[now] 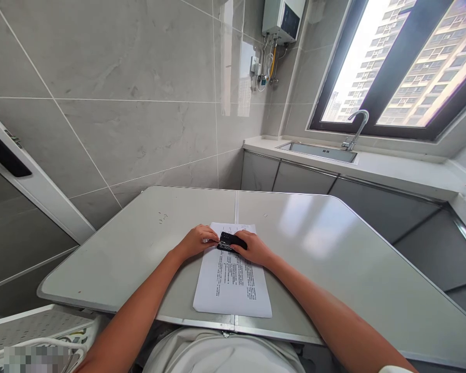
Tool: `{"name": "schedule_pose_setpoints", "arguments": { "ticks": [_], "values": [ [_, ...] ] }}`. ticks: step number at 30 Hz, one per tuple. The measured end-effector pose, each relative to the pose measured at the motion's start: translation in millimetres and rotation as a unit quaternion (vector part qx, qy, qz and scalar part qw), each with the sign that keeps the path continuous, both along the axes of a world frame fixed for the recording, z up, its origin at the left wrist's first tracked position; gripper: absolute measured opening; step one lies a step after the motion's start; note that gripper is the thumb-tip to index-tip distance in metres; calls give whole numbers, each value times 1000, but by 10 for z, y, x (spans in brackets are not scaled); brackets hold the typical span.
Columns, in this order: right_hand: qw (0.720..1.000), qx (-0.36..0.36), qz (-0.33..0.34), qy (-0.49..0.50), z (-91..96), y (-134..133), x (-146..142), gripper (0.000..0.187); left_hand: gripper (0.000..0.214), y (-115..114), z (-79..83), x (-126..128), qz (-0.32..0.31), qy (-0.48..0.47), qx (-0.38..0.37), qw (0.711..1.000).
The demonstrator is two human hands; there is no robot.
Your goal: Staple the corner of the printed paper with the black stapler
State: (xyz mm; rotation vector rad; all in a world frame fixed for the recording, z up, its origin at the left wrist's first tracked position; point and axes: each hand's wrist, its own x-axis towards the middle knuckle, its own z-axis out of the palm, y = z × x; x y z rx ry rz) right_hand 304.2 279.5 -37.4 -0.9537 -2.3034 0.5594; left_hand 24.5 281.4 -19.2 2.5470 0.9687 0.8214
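A printed sheet of paper (233, 280) lies on the pale folding table (334, 248) in front of me. A small black stapler (231, 241) sits over the sheet's upper part. My left hand (196, 241) is curled, its fingertips pinching the stapler's left end. My right hand (254, 248) is closed over the stapler's right end from above. Both forearms reach in from the near edge.
A counter with a steel sink (316, 151) and tap (356, 129) runs along the window at the back right. A wall-mounted water heater (282, 18) hangs above. A white perforated rack (31, 326) stands at the lower left.
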Motion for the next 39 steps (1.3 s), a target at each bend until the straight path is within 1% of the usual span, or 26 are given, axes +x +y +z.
{"name": "schedule_pose_setpoints", "arguments": {
  "ticks": [6, 8, 11, 15, 22, 31, 35, 39],
  "values": [
    [1000, -4, 7, 4, 3, 0, 5, 19, 16, -40, 52, 7, 19, -55, -54, 997],
    [1000, -4, 8, 5, 10, -4, 6, 19, 15, -50, 69, 15, 17, -62, -63, 996],
    [1000, -2, 6, 4, 13, -6, 6, 19, 12, -47, 67, 26, 8, -55, -61, 997],
    [1000, 2, 4, 3, 1, 2, 3, 20, 12, -32, 48, 25, 16, -57, -68, 996],
    [1000, 0, 7, 3, 4, 5, 3, 20, 11, -9, 42, -2, -6, -39, -62, 997],
    [1000, 2, 3, -1, 4, 3, 16, 22, 19, 16, 60, -118, 9, -17, -59, 998],
    [1000, -16, 1, 22, -30, 43, 50, 23, 17, 19, 64, -152, 11, -14, -63, 998],
    [997, -18, -24, 69, -52, 90, 90, 24, 18, 20, 66, -158, 2, -29, -62, 998]
  ]
}}
